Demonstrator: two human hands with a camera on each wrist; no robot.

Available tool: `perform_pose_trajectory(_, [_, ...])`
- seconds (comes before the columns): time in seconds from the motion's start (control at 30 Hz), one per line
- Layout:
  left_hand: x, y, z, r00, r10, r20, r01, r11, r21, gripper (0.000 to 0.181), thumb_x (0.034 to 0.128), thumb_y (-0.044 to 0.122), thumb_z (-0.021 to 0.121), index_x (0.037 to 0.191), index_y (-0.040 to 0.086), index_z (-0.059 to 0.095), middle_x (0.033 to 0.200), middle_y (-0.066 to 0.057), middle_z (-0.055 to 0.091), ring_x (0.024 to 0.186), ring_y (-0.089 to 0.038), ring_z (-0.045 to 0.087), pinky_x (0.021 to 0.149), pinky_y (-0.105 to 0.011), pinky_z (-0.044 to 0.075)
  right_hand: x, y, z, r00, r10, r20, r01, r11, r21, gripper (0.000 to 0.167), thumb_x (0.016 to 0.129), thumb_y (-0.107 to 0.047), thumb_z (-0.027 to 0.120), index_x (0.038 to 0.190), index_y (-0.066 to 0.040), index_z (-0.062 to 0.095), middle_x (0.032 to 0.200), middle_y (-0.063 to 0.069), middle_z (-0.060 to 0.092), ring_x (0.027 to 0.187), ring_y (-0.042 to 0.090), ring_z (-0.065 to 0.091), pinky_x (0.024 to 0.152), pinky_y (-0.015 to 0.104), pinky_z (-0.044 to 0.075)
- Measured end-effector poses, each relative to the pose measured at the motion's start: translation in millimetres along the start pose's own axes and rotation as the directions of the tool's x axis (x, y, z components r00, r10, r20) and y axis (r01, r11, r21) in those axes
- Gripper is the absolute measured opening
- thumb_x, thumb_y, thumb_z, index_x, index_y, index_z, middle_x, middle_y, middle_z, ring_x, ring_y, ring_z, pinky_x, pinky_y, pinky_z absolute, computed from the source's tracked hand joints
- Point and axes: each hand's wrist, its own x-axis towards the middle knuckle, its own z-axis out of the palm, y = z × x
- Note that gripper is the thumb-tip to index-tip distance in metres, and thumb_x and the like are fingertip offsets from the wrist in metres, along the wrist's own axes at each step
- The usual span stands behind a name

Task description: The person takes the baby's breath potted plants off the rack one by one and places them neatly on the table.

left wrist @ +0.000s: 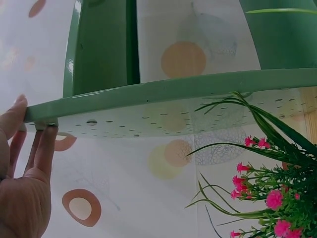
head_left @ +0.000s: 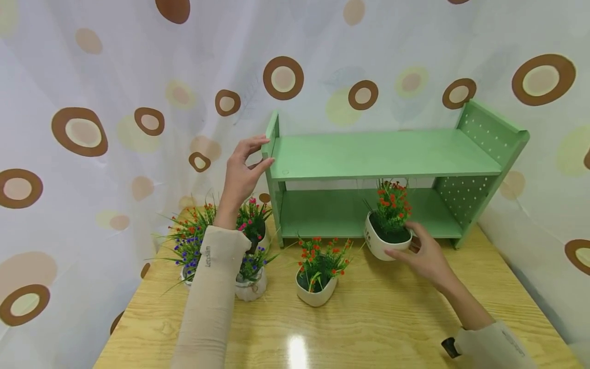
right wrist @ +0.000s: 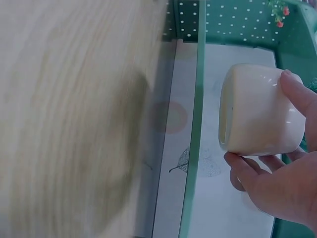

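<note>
My left hand point(head_left: 240, 174) grips the upper front corner of the left side panel of a green two-tier shelf point(head_left: 387, 154). In the left wrist view, the thumb of that hand point(left wrist: 25, 193) lies on one face of the perforated panel point(left wrist: 148, 111) and fingers on the other. A white pot with red-orange flowers point(head_left: 387, 246) is in my right hand point(head_left: 426, 256), raised above the table before the lower tier. The right wrist view shows the pale pot point(right wrist: 260, 109) from below, between thumb and fingers; lettering marks its side in the head view.
On the wooden table point(head_left: 369, 318), a second white pot with orange flowers point(head_left: 317, 292) stands in front of the shelf. Several potted plants with purple, pink and red flowers point(head_left: 251, 287) cluster at the left, under my left forearm. A patterned curtain point(head_left: 184, 66) hangs behind.
</note>
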Motion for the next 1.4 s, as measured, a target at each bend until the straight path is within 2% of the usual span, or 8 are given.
perform_pose_trajectory(0.13, [1.2,0.4,1.0,1.000,-0.003,0.005,0.003,1.000,-0.011,0.041,0.0979,0.002,0.070,0.138,0.000,0.061,0.153,-0.016,0.050,0.140,-0.040,0.051,0.107,-0.054,0.054,-9.6,2,1,1.000,-0.002,0.005,0.001,1.000,0.019,0.101,0.091,-0.036,0.082,0.163,-0.001,0.019,0.166,0.031,0.023,0.146,0.057,0.034,0.115,0.066,0.040])
perform_pose_trajectory(0.37, [0.7,-0.3,0.3,1.000,0.001,0.003,-0.001,1.000,-0.013,0.041,0.0976,0.002,0.070,0.137,-0.002,0.060,0.153,-0.017,0.050,0.140,-0.040,0.051,0.107,-0.054,0.054,-23.4,0,6,0.998,-0.064,-0.011,0.065,0.997,0.032,0.091,0.089,-0.027,0.085,0.157,0.002,0.032,0.157,0.028,0.039,0.145,0.052,0.040,0.114,0.066,0.040])
perform_pose_trajectory(0.57, [1.1,-1.7,0.1,1.000,0.008,0.003,-0.008,1.000,-0.010,0.041,0.0975,0.002,0.070,0.137,-0.002,0.060,0.152,-0.017,0.050,0.140,-0.038,0.052,0.107,-0.052,0.055,-33.0,0,7,0.999,-0.051,-0.001,0.051,0.999,-0.015,0.094,0.088,-0.030,0.086,0.156,0.005,0.031,0.157,0.031,0.038,0.141,0.056,0.042,0.111,0.064,0.043])
perform_pose_trajectory(0.8, [1.3,-1.6,0.9,1.000,0.015,0.008,-0.015,1.000,-0.009,0.041,0.0975,0.002,0.070,0.137,-0.002,0.060,0.153,-0.017,0.050,0.140,-0.039,0.051,0.107,-0.052,0.055,-42.2,11,8,0.999,-0.040,0.020,0.040,0.999,-0.023,0.090,0.088,-0.028,0.086,0.155,0.002,0.034,0.154,0.034,0.039,0.137,0.060,0.044,0.108,0.064,0.047])
perform_pose_trajectory(1.1, [0.6,-1.4,-0.2,1.000,0.013,0.002,-0.013,1.000,-0.011,0.041,0.0974,0.002,0.071,0.136,-0.002,0.060,0.153,-0.017,0.051,0.139,-0.035,0.053,0.106,-0.052,0.055,-44.7,19,17,0.996,-0.084,0.038,0.084,0.996,0.000,0.076,0.086,-0.023,0.087,0.145,0.000,0.044,0.145,0.028,0.049,0.130,0.057,0.054,0.103,0.059,0.053])
perform_pose_trajectory(1.4, [0.6,-1.6,-0.4,1.000,0.013,0.005,-0.013,1.000,-0.017,0.041,0.0977,0.002,0.070,0.137,-0.002,0.060,0.153,-0.017,0.050,0.140,-0.033,0.053,0.106,-0.052,0.055,-47.0,25,24,0.993,-0.070,0.097,0.072,0.997,-0.018,0.081,0.086,-0.027,0.087,0.147,0.003,0.043,0.148,0.032,0.048,0.129,0.056,0.055,0.101,0.059,0.055])
